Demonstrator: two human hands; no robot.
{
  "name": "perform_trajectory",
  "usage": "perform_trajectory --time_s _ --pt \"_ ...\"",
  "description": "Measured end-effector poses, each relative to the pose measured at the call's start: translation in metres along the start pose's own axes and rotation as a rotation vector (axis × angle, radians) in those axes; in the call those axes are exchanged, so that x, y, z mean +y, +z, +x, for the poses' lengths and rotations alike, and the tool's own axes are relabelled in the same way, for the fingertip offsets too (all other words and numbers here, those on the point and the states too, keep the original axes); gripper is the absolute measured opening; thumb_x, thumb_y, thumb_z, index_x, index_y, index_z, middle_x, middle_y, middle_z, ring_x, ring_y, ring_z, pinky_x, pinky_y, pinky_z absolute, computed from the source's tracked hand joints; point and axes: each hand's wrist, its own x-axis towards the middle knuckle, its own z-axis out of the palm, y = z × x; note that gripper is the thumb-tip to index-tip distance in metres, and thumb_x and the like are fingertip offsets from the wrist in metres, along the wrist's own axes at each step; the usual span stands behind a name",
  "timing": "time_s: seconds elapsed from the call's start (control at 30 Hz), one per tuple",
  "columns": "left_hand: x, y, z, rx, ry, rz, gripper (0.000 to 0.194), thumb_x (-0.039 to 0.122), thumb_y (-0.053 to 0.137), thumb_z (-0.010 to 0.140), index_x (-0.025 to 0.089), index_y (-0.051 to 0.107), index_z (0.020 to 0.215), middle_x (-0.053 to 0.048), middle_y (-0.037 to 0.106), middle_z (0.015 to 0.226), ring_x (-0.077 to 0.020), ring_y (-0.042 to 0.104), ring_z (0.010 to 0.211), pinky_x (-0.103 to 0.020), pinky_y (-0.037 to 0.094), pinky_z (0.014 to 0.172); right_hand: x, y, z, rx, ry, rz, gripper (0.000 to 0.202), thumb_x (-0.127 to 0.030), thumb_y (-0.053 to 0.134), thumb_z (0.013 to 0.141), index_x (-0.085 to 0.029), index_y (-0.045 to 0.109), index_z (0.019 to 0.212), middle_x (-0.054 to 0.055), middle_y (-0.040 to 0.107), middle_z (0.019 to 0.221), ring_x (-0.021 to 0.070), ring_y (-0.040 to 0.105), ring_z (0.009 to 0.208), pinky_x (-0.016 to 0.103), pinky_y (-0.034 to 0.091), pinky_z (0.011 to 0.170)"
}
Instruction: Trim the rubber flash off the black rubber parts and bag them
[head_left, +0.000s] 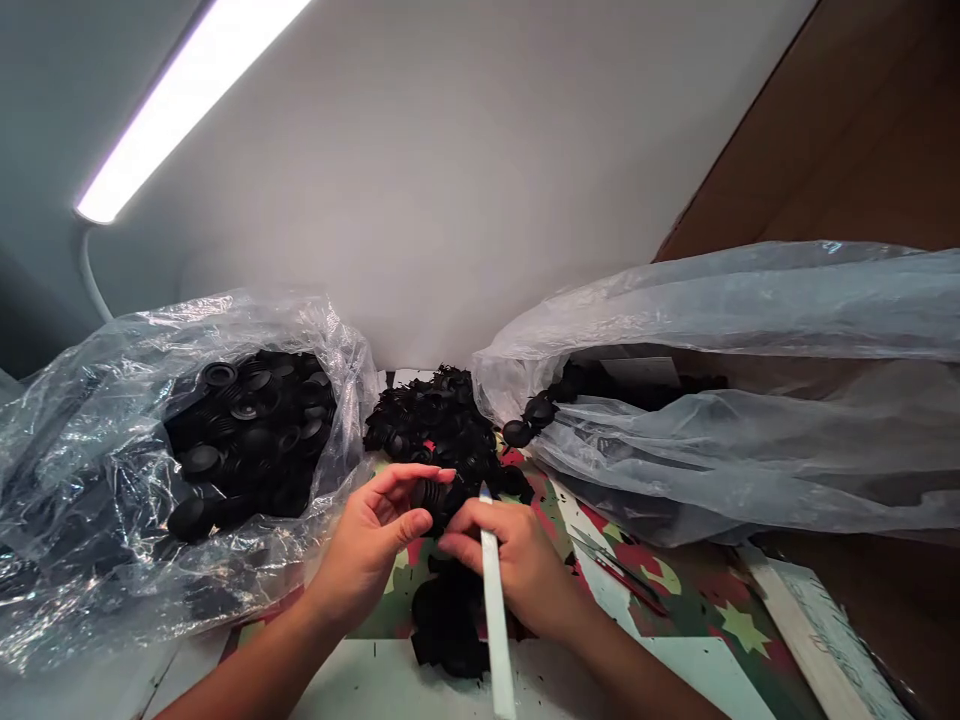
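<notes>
We see strong white light from a lamp (pixel 191 110) at upper left, its surface burnt out by glare. The wall (pixel 465 180) looks softly lit, the cardboard (pixel 847 140) at right dim. Sharp glints streak the left plastic bag (pixel 97 420), while the black pieces (pixel 442 425) lose detail in darkness.

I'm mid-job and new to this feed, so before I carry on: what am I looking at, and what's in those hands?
There's no machine: one camera on a person's head looks forward and down at their bare hands. The left hand curls near a black ribbed piece; whether it grips it isn't clear. Across the right hand runs a slim white tool, probably tucked in its fingers. Beyond, a heap of black pieces lies on a patterned cover. A clear bag on the left and another on the right hold more.
</notes>
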Motion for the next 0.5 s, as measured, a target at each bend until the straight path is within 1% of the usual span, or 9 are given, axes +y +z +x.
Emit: perform_trajectory --time_s 0.03,0.1,0.17,0.2,0.27,0.33,0.4,0.5 --pt "0.002 0.001 0.0 0.005 0.013 0.049 0.042 0.041 0.088 0.069 0.022 0.077 0.105 -0.011 0.075 0.117 -0.0271 0.067 0.102 -0.027 0.054 0.068 -0.002 -0.001 0.0 0.025 0.065 0.106 0.038 -0.052 0.058 0.096 -0.021 0.066 0.075 -0.002 0.061 0.063 0.0122 0.05 0.056 0.024 0.035 0.053" --pt "0.005 0.005 0.0 0.016 0.052 0.148 0.037 0.033 0.089 0.069 0.023 0.079 0.103 -0.009 0.075 0.113 -0.0248 0.067 0.097 -0.028 0.055 0.072 -0.006 -0.001 0.001 0.069 0.15 0.27 0.04 -0.058 0.059 0.092 -0.02 0.065 0.079 -0.003 0.055 0.061 0.0113 0.044 0.053 0.023 0.032 0.048" --pt "0.006 0.009 0.0 0.032 0.095 0.207 0.033 0.025 0.089 0.066 0.022 0.08 0.098 -0.007 0.073 0.106 -0.0229 0.067 0.091 -0.03 0.057 0.077 -0.006 -0.001 0.0 0.091 0.21 0.361 0.041 -0.06 0.063 0.088 -0.02 0.064 0.081 -0.003 0.053 0.061 0.0106 0.041 0.052 0.023 0.03 0.045" --pt "0.006 0.01 0.0 0.037 0.104 0.209 0.032 0.023 0.089 0.065 0.023 0.081 0.096 -0.006 0.072 0.102 -0.0218 0.067 0.088 -0.03 0.057 0.077 -0.006 0.0 0.0 0.095 0.237 0.385 0.04 -0.06 0.064 0.087 -0.02 0.064 0.081 -0.003 0.053 0.061 0.0102 0.04 0.051 0.022 0.03 0.045" --pt "0.004 0.012 0.0 0.036 0.079 0.158 0.03 0.022 0.089 0.065 0.023 0.081 0.094 -0.004 0.071 0.093 -0.0193 0.067 0.078 -0.028 0.058 0.068 -0.004 0.0 -0.002 0.093 0.269 0.416 0.039 -0.058 0.064 0.088 -0.019 0.064 0.08 -0.004 0.053 0.06 0.0093 0.038 0.049 0.022 0.028 0.044" --pt "0.001 0.012 0.0 0.027 0.019 0.077 0.029 0.023 0.088 0.066 0.024 0.081 0.094 -0.002 0.071 0.087 -0.0171 0.067 0.071 -0.025 0.056 0.059 -0.002 0.0 -0.004 0.089 0.27 0.453 0.04 -0.057 0.063 0.089 -0.019 0.064 0.079 -0.004 0.053 0.059 0.0084 0.037 0.047 0.022 0.027 0.044" --pt "-0.001 0.011 -0.001 0.025 -0.03 0.01 0.029 0.025 0.089 0.067 0.023 0.081 0.094 -0.002 0.072 0.083 -0.0163 0.067 0.069 -0.024 0.055 0.059 -0.001 -0.001 -0.005 0.085 0.272 0.498 0.04 -0.057 0.064 0.089 -0.019 0.064 0.077 -0.004 0.053 0.058 0.0077 0.036 0.047 0.021 0.027 0.043" --pt "-0.001 0.011 -0.002 0.024 -0.069 -0.046 0.03 0.028 0.09 0.066 0.021 0.08 0.093 -0.002 0.073 0.08 -0.0155 0.068 0.066 -0.024 0.055 0.061 -0.001 -0.002 -0.006 0.08 0.295 0.554 0.04 -0.056 0.065 0.089 -0.018 0.064 0.076 -0.004 0.053 0.058 0.0068 0.034 0.046 0.021 0.027 0.043"
